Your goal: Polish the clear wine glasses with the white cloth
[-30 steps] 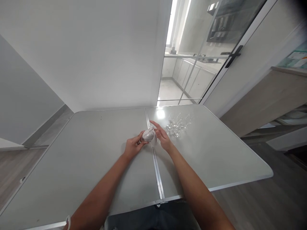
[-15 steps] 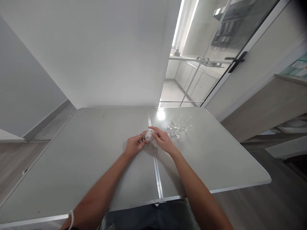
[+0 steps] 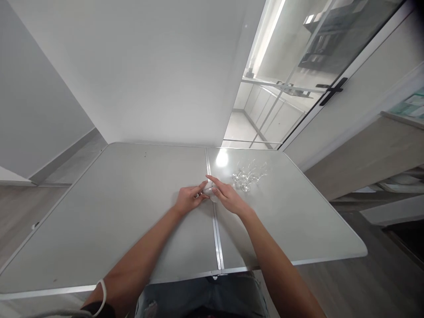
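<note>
Over the table's centre seam, my left hand (image 3: 188, 199) is closed on a small clear glass (image 3: 207, 191). Its thumb and fingers pinch the glass from the left side. My right hand (image 3: 230, 198) cups the other side, index finger stretched along the top and thumb bent in against it. Something thin and white, like a tissue or cloth (image 3: 214, 198), shows under the right fingers at the glass; its full shape is hidden. Just right of my right hand lies a cluster of several clear stemmed glasses (image 3: 247, 176), their round feet towards me.
The pale folding table (image 3: 126, 221) has a metal seam (image 3: 217, 243) down its middle. A white wall (image 3: 159, 79) rises at the far edge, with a glazed door (image 3: 281, 92) to its right. Wooden shelving (image 3: 374, 154) stands beyond the table's right side.
The view has shifted slightly. Both hands keep hold around the glass; the right fingers and thumb have moved a little over it. The cluster of glasses stays in place.
</note>
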{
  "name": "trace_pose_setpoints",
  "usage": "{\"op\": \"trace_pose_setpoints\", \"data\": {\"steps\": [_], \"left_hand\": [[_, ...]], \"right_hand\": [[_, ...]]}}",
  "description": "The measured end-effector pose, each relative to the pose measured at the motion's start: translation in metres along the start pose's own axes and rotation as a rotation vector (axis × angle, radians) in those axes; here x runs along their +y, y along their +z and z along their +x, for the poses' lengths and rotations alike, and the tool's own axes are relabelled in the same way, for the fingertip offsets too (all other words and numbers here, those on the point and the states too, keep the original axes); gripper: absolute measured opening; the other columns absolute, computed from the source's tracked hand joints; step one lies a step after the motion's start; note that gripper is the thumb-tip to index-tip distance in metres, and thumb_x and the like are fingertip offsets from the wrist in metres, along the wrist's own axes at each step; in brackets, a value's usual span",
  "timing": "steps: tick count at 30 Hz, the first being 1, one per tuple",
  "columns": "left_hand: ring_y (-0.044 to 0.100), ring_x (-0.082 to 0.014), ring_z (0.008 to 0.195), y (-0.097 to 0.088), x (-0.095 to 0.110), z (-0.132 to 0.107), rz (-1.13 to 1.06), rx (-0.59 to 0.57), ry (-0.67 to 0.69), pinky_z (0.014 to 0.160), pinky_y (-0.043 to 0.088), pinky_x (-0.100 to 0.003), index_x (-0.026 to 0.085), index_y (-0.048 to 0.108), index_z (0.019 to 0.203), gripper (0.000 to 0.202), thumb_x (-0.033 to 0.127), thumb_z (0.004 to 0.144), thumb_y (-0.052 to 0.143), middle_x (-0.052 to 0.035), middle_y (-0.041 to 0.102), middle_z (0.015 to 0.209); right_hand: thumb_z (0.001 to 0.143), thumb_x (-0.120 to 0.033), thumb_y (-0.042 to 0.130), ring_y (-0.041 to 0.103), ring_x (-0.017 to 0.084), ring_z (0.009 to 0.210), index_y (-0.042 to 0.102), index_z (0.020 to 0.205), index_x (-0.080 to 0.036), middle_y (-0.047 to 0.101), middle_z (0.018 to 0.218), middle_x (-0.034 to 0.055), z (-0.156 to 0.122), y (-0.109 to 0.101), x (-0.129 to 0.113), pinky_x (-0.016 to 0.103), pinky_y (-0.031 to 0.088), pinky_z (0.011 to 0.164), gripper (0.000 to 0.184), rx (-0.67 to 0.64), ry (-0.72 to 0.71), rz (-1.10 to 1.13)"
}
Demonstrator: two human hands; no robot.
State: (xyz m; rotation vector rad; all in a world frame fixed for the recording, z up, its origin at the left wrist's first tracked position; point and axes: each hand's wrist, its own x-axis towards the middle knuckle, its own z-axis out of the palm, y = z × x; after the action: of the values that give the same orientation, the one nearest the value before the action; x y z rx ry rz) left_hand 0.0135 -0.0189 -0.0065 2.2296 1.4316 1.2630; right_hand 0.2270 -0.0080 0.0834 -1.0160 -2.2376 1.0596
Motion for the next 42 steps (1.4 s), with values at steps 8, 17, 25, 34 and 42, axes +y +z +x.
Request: {"op": "trace_pose_setpoints", "data": {"steps": [8,17,25,34,42], "left_hand": [[0.049,-0.0085,0.057,-0.001,-0.003,0.002,-0.171,-0.040,-0.073,0.064,0.047,-0.021,0.022,0.066,0.131,0.059,0.051,0.081,0.072,0.0022,0.066,0.072],[0.051,-0.0078,0.051,0.003,-0.006,0.000,-0.107,0.081,0.022,0.059,0.045,-0.019,0.021,0.066,0.131,0.053,0.047,0.085,0.069,0.0016,0.067,0.067],[0.048,-0.0088,0.055,-0.003,-0.004,0.004,-0.102,-0.067,-0.106,0.063,0.044,-0.021,0.024,0.068,0.129,0.054,0.046,0.079,0.074,0.0023,0.066,0.070],[0.041,-0.0075,0.056,-0.002,-0.003,0.004,-0.176,-0.124,-0.066,0.062,0.043,-0.020,0.021,0.066,0.132,0.058,0.050,0.081,0.072,0.0040,0.058,0.068],[0.041,-0.0069,0.056,-0.007,0.000,0.006,-0.264,-0.044,-0.144,0.061,0.043,-0.020,0.019,0.068,0.129,0.057,0.042,0.078,0.077,0.0036,0.059,0.068]], "right_hand": [[0.103,-0.059,0.022,0.056,0.019,0.082,0.050,0.142,-0.023,0.062,0.092,0.0042,0.001,0.006,-0.008,0.032,0.048,0.080,0.060,0.247,0.041,0.320],[0.104,-0.053,0.030,0.060,0.019,0.080,0.035,0.154,-0.028,0.061,0.071,-0.0031,0.013,0.002,-0.012,0.051,0.027,0.113,0.056,0.006,-0.125,-0.111],[0.101,-0.057,0.034,0.055,0.017,0.078,0.061,0.128,-0.025,0.061,0.087,0.0019,0.004,0.003,0.002,0.030,0.045,0.075,0.049,0.175,0.059,0.264],[0.101,-0.054,0.037,0.045,0.014,0.063,0.047,0.141,-0.023,0.049,0.068,-0.0035,0.001,0.009,0.004,0.026,0.039,0.064,0.051,0.179,0.011,0.196],[0.103,-0.052,0.036,0.044,0.014,0.062,0.045,0.142,-0.025,0.046,0.068,-0.0047,-0.001,0.011,-0.002,0.026,0.038,0.064,0.049,0.129,-0.007,0.121]]}}
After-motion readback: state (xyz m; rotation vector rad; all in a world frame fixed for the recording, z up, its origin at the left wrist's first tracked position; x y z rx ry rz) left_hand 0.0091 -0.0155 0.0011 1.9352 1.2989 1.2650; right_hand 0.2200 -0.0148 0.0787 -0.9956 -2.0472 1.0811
